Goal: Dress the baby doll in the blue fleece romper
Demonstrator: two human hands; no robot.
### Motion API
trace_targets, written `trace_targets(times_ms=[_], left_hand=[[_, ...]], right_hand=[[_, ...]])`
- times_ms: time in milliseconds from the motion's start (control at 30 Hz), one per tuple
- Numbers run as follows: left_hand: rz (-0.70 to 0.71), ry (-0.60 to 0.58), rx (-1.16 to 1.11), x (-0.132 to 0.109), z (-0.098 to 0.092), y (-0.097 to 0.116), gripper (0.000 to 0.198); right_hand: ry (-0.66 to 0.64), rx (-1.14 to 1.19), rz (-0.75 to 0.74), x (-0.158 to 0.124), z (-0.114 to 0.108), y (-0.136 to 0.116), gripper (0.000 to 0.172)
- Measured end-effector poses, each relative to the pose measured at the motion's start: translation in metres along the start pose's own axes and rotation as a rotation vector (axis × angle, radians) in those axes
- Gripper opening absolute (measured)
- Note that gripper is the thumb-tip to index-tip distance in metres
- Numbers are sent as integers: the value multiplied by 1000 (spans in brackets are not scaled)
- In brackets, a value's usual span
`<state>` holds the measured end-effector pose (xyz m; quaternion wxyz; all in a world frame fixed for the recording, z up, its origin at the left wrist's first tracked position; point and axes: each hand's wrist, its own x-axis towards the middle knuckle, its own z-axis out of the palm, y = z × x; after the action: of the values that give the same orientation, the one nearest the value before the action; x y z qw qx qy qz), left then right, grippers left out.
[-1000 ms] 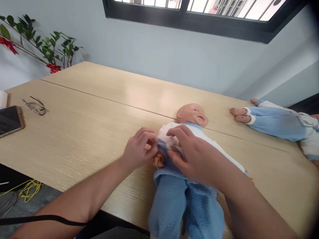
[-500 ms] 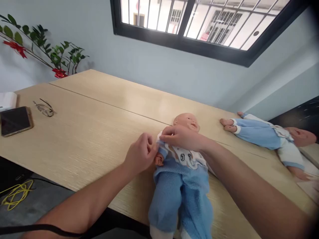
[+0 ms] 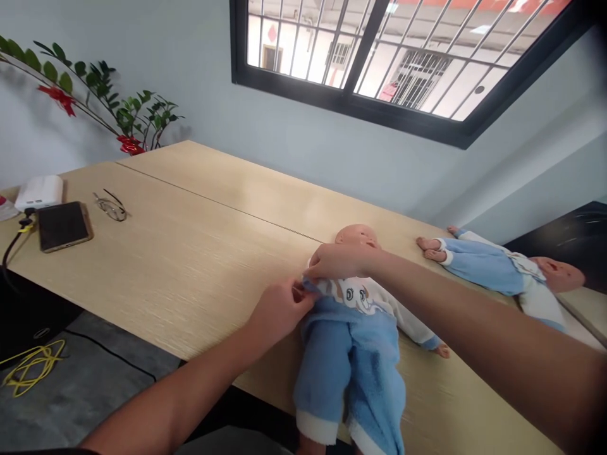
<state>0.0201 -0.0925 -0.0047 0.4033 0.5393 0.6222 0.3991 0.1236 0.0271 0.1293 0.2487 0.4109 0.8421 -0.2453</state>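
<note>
A baby doll (image 3: 358,235) lies on its back on the wooden table, its feet toward me. It wears a white top (image 3: 353,294) with a printed animal face and fluffy blue trousers (image 3: 327,366) with white cuffs. My left hand (image 3: 279,309) pinches the blue cuff of the sleeve on the doll's left-of-picture side. Just above it, my right hand (image 3: 336,260) has its fingers closed on the same sleeve and partly covers the doll's chin and shoulder. That sleeve's doll hand is hidden; the other one shows at the right.
A second doll (image 3: 493,265) in blue and white lies at the right. On the left are eyeglasses (image 3: 111,205), a phone (image 3: 64,225) and a white box-shaped device (image 3: 40,191). A plant (image 3: 128,114) stands by the wall, under a barred window.
The view has shifted a little. My left hand has moved onto the sleeve cuff, over the doll's small hand, which showed before. The doll's other arm has come into view.
</note>
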Motion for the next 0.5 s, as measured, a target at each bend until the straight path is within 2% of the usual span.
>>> trace_targets(times_ms=[167, 267, 367, 500], left_hand=[[45, 99, 120, -4, -1, 12, 32], [60, 122, 131, -6, -3, 13, 38], [85, 98, 132, -5, -5, 11, 43], [138, 32, 133, -5, -9, 14, 28]], right_hand=[[28, -71, 48, 13, 0, -17, 27], [35, -88, 94, 15, 0, -20, 24], [66, -70, 132, 13, 0, -21, 20], [97, -51, 195, 15, 0, -22, 21]])
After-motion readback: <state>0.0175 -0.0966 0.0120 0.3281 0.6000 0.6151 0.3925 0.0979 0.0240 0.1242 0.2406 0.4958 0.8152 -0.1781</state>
